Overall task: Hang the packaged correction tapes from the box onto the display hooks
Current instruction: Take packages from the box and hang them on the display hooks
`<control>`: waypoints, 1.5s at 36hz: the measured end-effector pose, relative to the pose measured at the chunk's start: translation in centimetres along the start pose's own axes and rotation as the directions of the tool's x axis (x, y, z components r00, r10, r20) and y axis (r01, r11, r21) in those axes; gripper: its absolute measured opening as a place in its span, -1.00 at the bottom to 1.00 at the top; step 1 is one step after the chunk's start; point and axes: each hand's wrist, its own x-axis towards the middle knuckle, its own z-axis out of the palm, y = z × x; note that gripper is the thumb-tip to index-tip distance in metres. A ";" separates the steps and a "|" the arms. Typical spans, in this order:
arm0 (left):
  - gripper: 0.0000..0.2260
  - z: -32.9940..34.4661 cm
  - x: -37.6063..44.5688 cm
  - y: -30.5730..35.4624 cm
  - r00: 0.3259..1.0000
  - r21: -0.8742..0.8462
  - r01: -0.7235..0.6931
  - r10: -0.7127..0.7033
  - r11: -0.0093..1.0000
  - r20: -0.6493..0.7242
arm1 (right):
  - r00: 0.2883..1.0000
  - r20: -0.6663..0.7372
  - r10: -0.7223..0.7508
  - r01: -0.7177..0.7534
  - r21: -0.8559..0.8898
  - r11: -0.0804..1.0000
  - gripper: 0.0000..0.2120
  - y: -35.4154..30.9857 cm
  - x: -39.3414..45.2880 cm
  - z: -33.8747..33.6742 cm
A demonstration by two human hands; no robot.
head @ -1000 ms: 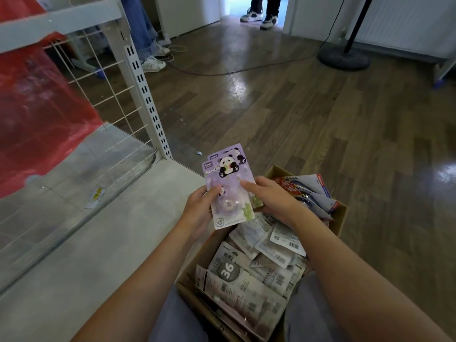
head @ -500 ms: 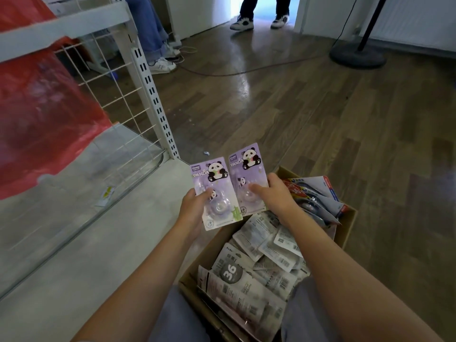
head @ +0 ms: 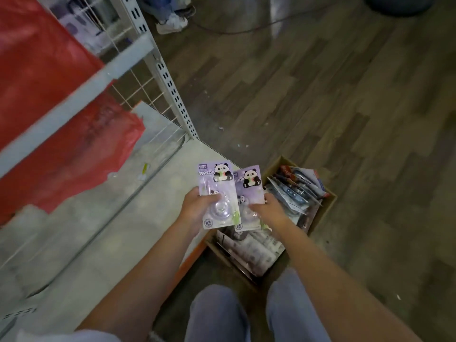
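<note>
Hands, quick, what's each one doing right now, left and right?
Left hand: holding the left panda correction tape pack, thumb across its front.
Right hand: holding the right panda correction tape pack above the box.

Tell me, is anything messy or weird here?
A bit. Small white scraps lie on the wooden floor by the shelf post, and the packets in the cardboard box are jumbled, not stacked. The two panda packs, one in the left hand and one in the right hand, look undamaged.
</note>
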 end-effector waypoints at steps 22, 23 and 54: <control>-0.82 0.6 -21.5 24.3 0.971 -0.017 -0.191 0.186 0.981 -0.152 | 0.982 0.132 -0.134 0.139 -0.028 0.990 -0.48 -24.8 -19.5 -5.3; -0.81 0.2 -22.3 24.8 0.971 -0.027 -0.190 0.184 0.981 -0.150 | 0.975 0.145 -0.168 0.175 -0.038 0.984 -0.47 -25.4 -19.7 -5.1; -0.85 -11.7 -46.2 29.6 0.825 -0.081 -0.517 0.471 0.852 -0.313 | 0.803 0.253 -0.539 0.555 0.012 0.832 -0.85 -32.1 -44.5 0.5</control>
